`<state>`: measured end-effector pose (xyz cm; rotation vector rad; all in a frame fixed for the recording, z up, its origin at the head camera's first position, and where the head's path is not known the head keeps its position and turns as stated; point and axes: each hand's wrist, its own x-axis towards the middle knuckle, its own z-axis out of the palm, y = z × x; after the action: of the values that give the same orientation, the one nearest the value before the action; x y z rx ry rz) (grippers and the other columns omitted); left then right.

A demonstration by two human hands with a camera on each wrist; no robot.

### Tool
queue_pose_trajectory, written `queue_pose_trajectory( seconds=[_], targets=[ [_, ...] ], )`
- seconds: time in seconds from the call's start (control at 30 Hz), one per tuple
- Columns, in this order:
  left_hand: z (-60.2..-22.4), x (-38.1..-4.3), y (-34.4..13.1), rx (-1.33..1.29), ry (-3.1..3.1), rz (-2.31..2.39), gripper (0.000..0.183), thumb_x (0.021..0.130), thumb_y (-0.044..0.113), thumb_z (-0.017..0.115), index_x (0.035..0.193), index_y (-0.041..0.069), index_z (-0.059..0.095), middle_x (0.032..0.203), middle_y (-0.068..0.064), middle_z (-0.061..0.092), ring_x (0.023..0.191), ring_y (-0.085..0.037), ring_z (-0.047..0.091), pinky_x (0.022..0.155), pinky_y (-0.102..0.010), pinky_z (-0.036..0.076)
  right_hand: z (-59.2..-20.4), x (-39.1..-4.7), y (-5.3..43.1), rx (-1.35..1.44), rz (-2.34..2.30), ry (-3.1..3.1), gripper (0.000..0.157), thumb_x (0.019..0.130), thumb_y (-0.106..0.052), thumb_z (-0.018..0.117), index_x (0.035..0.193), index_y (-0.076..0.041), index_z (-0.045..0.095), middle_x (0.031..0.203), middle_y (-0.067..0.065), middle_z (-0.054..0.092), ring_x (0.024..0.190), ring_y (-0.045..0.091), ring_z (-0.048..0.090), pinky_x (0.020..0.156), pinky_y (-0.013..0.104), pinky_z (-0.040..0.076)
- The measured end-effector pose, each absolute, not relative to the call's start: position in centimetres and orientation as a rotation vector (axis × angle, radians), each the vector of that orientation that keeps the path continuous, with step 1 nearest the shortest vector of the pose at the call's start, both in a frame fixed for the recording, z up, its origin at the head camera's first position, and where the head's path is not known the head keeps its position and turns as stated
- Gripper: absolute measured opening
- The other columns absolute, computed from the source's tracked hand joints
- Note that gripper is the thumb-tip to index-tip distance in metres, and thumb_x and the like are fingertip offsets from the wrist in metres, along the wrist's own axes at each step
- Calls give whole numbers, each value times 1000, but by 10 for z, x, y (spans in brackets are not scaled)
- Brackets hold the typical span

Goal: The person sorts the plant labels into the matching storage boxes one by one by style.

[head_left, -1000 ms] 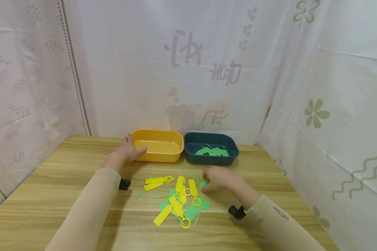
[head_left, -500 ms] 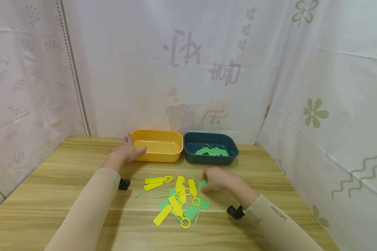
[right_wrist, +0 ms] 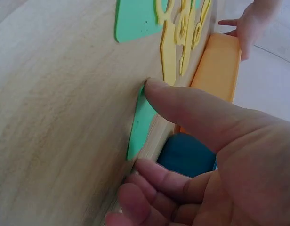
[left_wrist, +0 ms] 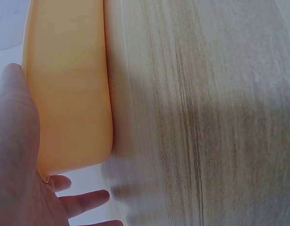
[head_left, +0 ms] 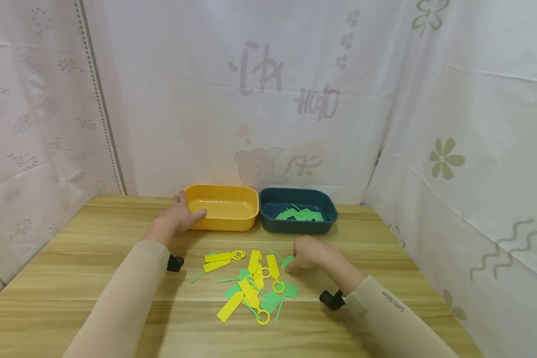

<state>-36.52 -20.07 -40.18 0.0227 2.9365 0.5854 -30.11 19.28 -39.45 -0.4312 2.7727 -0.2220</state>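
My left hand rests at the left end of the yellow bin, its thumb along the rim and its other fingers spread outside the corner. In the right wrist view, my right hand holds a green cable tie tag at the table, between the thumb and the curled fingers. The thumb tip touches one edge of the tag. A loose pile of yellow ring tags and green tags lies left of and nearer than the right hand.
A dark blue bin holding several green tags stands right beside the yellow bin at the back of the wooden table. The inside of the yellow bin shows no tags. Patterned curtains hang behind and on both sides.
The right hand's fingers have shifted slightly to the right, exposing more of the green tag. The left hand stays on the yellow bin. The head view has turned slightly.
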Motion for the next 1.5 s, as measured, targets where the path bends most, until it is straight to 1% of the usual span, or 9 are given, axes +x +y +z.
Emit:
queue_pose_trajectory(
  seconds=[0.13,0.33,0.47,0.57,0.67,0.97,1.2,1.37,1.5],
  targets=[
    [-401,-366,-202,24,2939,600,116,106,73,38,170,-8,-16,180,-36,-3,153,-68,35,121,-81,32,-392,-301,191,-448,-258,2741,60,89,-29,88,54,-18,41,54,-8,27,53,11,22,54,27,17],
    [-400,-366,-202,21,2929,591,116,106,73,38,170,-8,-16,180,-36,-3,154,-67,34,122,-80,32,-393,-300,189,-421,-259,2733,53,86,-23,83,53,-18,41,53,-9,28,53,10,21,54,26,17],
    [-400,-366,-202,20,2931,596,116,106,72,39,170,-8,-15,180,-36,-3,153,-68,35,122,-81,32,-394,-299,185,-404,-190,2750,43,81,-23,80,59,-17,44,60,-6,33,57,13,28,55,28,22],
    [-401,-366,-202,25,2939,598,116,106,72,38,170,-9,-14,180,-37,-2,152,-68,36,121,-82,32,-394,-297,182,-396,-126,2777,32,78,-27,80,70,-15,51,70,-2,43,65,17,40,59,31,31],
    [-401,-366,-202,27,2939,596,116,106,73,38,170,-9,-14,180,-37,-2,153,-68,35,121,-81,33,-394,-296,179,-385,-86,2793,28,77,-29,80,79,-13,57,78,1,49,72,19,47,64,33,37],
    [-401,-364,-201,35,2940,605,117,105,74,39,170,-8,-14,180,-36,-1,153,-68,36,120,-82,32,-395,-294,179,-383,-99,2793,35,77,-32,84,89,-8,61,85,4,56,78,21,53,69,34,43],
    [-400,-365,-201,32,2947,604,116,105,73,39,170,-8,-14,180,-36,-1,152,-68,37,121,-81,33,-397,-296,183,-371,-138,2799,52,75,-34,85,108,-1,62,99,9,62,88,25,58,80,38,50],
    [-402,-367,-202,23,2939,589,116,106,72,39,170,-8,-15,180,-36,-2,153,-67,37,121,-80,33,-397,-296,183,-378,-127,2797,46,77,-34,85,101,-3,61,96,8,60,86,24,56,78,37,49],
    [-403,-368,-202,24,2934,586,117,106,73,39,170,-8,-16,180,-36,-2,153,-66,36,121,-79,34,-397,-295,181,-376,-114,2810,39,79,-34,87,92,-7,61,87,6,57,80,22,54,72,35,45]
  ],
)
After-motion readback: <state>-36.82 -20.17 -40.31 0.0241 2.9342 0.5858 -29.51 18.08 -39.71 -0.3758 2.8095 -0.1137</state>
